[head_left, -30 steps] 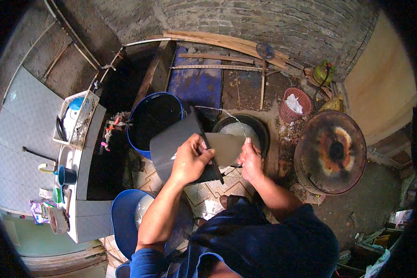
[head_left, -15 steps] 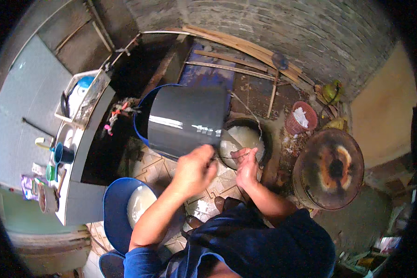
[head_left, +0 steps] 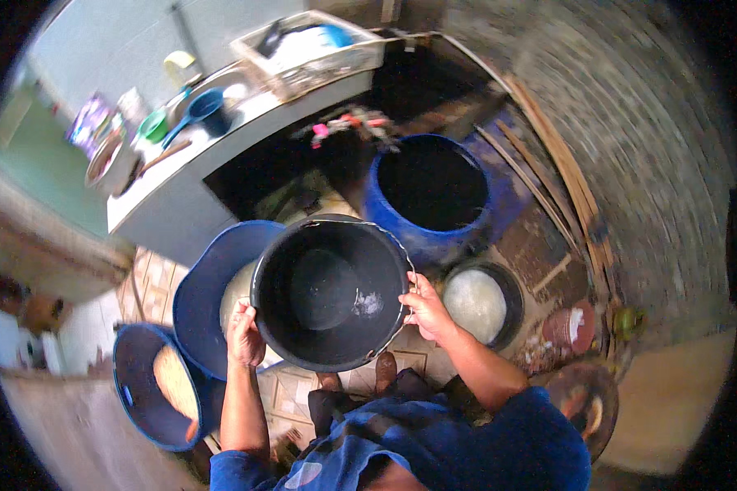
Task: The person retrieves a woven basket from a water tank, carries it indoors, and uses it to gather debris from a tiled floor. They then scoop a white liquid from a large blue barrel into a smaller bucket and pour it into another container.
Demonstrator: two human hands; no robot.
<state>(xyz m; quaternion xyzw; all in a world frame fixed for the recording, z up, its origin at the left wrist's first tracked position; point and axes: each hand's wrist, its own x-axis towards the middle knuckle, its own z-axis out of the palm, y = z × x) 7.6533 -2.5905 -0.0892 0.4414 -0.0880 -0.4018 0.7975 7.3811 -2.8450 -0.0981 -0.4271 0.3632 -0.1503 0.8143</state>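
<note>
A black bucket (head_left: 319,282) hangs in front of me, its mouth turned up toward my head. Inside, a small pale patch shows on the dark wall. My left hand (head_left: 246,334) grips its rim on the left side. On the right side, my right hand (head_left: 426,307) is closed on the rim beside the wire handle (head_left: 404,255). Partly behind the bucket stands a wide blue tub (head_left: 196,307) with pale liquid in it. Beyond, to the right, is a blue drum (head_left: 393,214) with a dark inside. A second black bucket (head_left: 514,307) holds whitish, cloudy contents near my right forearm.
Another blue tub (head_left: 131,389) at lower left holds something tan. A counter (head_left: 160,184) at upper left carries a blue dipper (head_left: 207,113) and a dish rack (head_left: 303,72). Wooden planks (head_left: 553,155) line the brick wall. A reddish basket (head_left: 558,329) stands right.
The black bucket, earlier tipped on its side over the blue drum, is now mouth-up and nearer the blue tub. Both hands have shifted to opposite sides of its rim. My view has turned left.
</note>
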